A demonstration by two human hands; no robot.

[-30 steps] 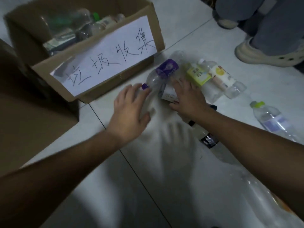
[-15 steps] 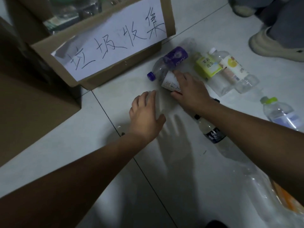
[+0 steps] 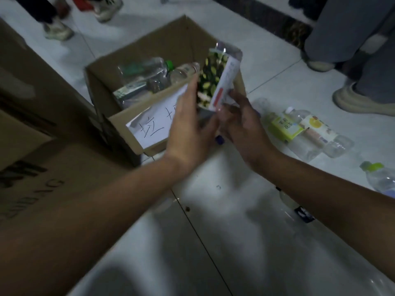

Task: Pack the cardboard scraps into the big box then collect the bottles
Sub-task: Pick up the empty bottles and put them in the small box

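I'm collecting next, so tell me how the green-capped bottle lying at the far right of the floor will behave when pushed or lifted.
The green-capped bottle lies on its side on smooth floor tile, so a push would probably roll it. It looks clear and seemingly empty, so it is likely light. Its thin plastic walls may dent if squeezed hard.

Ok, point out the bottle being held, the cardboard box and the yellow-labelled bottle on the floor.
held bottle [image 3: 210, 82]: head view, patterned label.
cardboard box [image 3: 171, 43]: head view, far inner wall.
yellow-labelled bottle [image 3: 285, 127]: head view, yellow label.
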